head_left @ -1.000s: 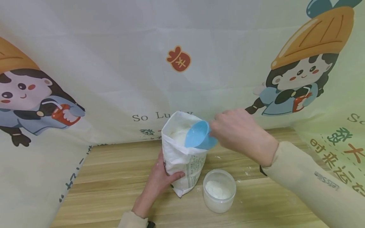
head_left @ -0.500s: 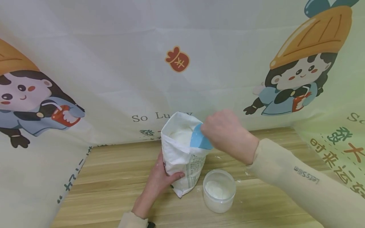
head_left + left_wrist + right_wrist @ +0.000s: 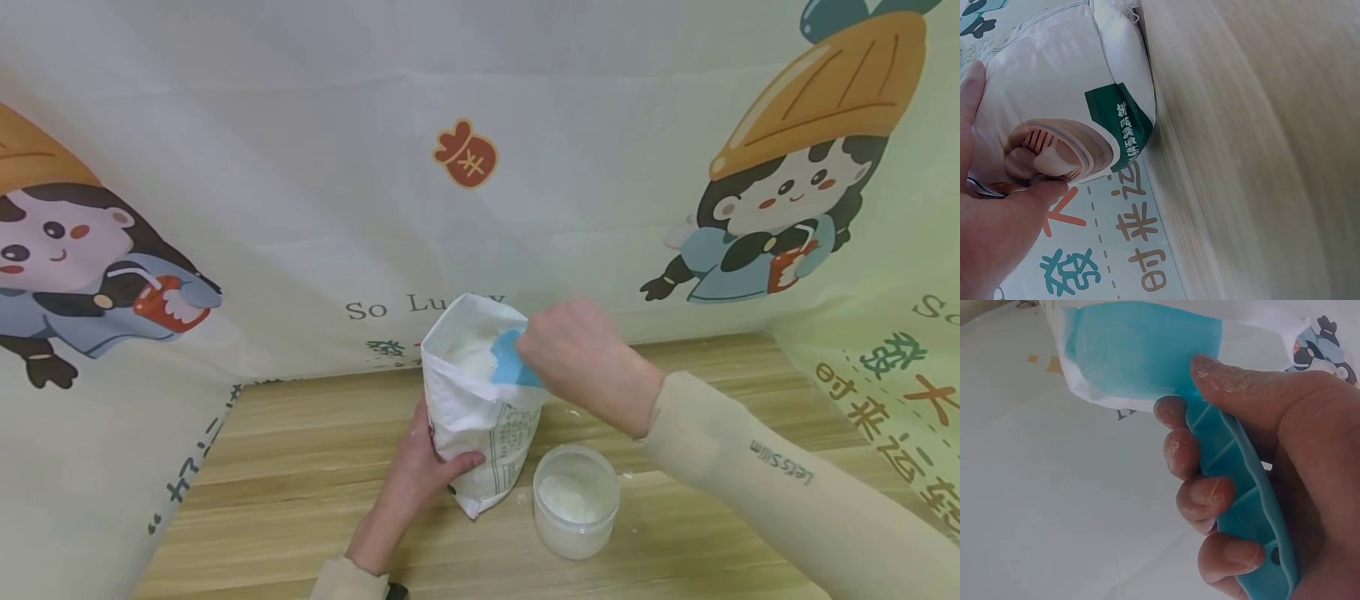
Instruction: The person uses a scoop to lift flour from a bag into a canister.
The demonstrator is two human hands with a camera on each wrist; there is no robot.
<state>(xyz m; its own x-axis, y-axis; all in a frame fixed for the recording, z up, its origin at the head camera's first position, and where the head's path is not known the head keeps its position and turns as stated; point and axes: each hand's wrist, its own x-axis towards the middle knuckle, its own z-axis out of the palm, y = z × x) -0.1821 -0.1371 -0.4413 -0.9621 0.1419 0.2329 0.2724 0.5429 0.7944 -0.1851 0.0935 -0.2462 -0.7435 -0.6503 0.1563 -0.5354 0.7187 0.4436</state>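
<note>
A white bag of white powder, probably flour, stands on the table with its top open. My left hand grips its lower left side, the thumb across the front; the left wrist view shows the bag's printed steamer picture and green label. My right hand grips a blue scoop at the bag's mouth. In the right wrist view the fingers curl round the scoop's ribbed handle, with powder on the thumb, and its bowl lies inside the bag's rim.
Just right of the bag stands a round clear plastic tub with white powder in it. Powder specks dot the wooden table around it. A printed cloth hangs behind and at both sides.
My right hand has moved left and slightly down, tipping the scoop from showing its hollow to showing its back, into the bag's mouth. The left hand keeps its hold on the bag.
</note>
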